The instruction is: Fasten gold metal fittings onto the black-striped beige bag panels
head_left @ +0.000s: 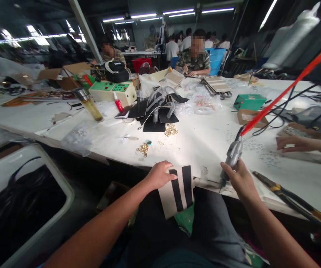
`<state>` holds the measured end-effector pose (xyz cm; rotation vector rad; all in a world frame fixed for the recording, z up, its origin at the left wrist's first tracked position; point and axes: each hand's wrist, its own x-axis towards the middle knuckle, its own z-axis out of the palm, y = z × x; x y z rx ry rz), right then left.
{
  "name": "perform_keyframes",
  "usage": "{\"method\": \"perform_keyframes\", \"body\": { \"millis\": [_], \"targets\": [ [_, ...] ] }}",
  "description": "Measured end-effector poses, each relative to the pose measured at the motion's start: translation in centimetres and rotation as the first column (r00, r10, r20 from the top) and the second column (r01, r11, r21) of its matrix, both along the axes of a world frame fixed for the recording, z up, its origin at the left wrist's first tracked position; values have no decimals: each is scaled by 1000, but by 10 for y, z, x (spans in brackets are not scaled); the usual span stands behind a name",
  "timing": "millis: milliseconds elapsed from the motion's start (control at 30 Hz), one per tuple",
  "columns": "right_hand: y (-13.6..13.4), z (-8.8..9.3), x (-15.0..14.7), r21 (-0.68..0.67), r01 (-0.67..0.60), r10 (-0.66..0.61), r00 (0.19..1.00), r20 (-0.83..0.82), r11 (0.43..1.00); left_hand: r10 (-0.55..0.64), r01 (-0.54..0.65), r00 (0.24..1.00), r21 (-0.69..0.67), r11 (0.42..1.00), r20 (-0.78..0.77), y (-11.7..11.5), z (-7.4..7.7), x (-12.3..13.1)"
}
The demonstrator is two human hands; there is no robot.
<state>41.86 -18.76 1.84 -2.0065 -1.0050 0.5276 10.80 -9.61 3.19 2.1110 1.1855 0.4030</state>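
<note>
- Head view: the left hand (162,175) grips the top left part of a beige panel (180,191) with 2 black stripes, its thumb lying across 1 stripe; the panel is tilted over the person's lap, at the front edge of the white table (115,150).
- Head view: the right hand (240,178) is closed around a grey handheld tool (234,152), tip down near the table edge; a red cord (287,87) rises from its top.
- Head view: yellow-and-black pliers (290,201) lie right of the right hand, and another person's hand (293,143) is near scattered small pieces (269,159).
- Head view: beyond the left hand are 2 heaps of gold-coloured parts, the nearer heap (143,149) beside a small teal-rimmed container (149,143), the farther heap (171,130) near stacked black pieces (154,125).
</note>
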Motion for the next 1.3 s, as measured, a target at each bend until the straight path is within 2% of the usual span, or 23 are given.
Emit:
{"method": "perform_keyframes", "body": {
  "millis": [233,400,500,567,600,633,667,700,767,833,900,967,1033,1067,1100,1133,1200,1267,1300],
  "targets": [
    [-14,-10,1,43,64,-64,998,9,997,63,-50,961,-56,997,268,-50,13,-36],
    [-22,-22,4,45,118,-120,992,49,992,65,-77,903,11,997,424,-75,19,-50],
    [-37,-23,-7,184,177,-199,974,107,967,91,-119,834,16,993,545,-89,24,-57],
    [-51,-20,-25,334,185,-264,942,209,924,170,-170,796,-54,984,581,-97,27,-62],
    [-58,-18,-37,392,135,-249,934,256,910,229,-195,776,-121,973,588,-99,28,-66],
    [-64,-16,-49,422,43,-179,941,288,906,299,-217,748,-208,954,592,-102,28,-69],
    [-69,-14,-61,413,-83,-50,953,300,907,377,-234,710,-306,923,594,-103,27,-74],
    [-71,-13,-72,364,-217,117,954,277,906,460,-247,660,-407,879,594,-104,26,-78],
    [-70,-10,-88,195,-430,418,903,98,882,614,-254,536,-583,772,579,-106,19,-88],
    [-63,-6,-98,50,-543,542,819,-187,838,717,-250,428,-690,680,551,-106,7,-99],
    [-52,0,-103,-3,-597,542,730,-416,802,763,-291,387,-717,633,517,-106,-9,-111],
    [-38,9,-110,0,-643,529,630,-569,766,776,-461,397,-624,631,491,-109,-26,-123],
    [-22,18,-122,9,-692,514,526,-678,722,756,-666,454,-384,640,472,-117,-41,-134],
    [-12,21,-130,14,-710,499,480,-722,704,723,-715,510,-237,657,466,-124,-46,-137],
    [-3,24,-139,18,-719,475,440,-762,695,667,-711,589,-98,696,456,-132,-51,-139],
    [7,25,-150,23,-722,447,402,-799,692,584,-656,686,21,755,433,-141,-54,-138],
    [24,24,-171,35,-715,377,326,-867,698,363,-455,857,207,866,365,-159,-58,-132],
    [36,22,-192,54,-708,320,250,-914,704,212,-307,933,334,891,290,-171,-61,-120],
    [41,21,-201,59,-712,301,218,-928,699,208,-298,942,370,880,265,-173,-62,-115]
  ]
}}
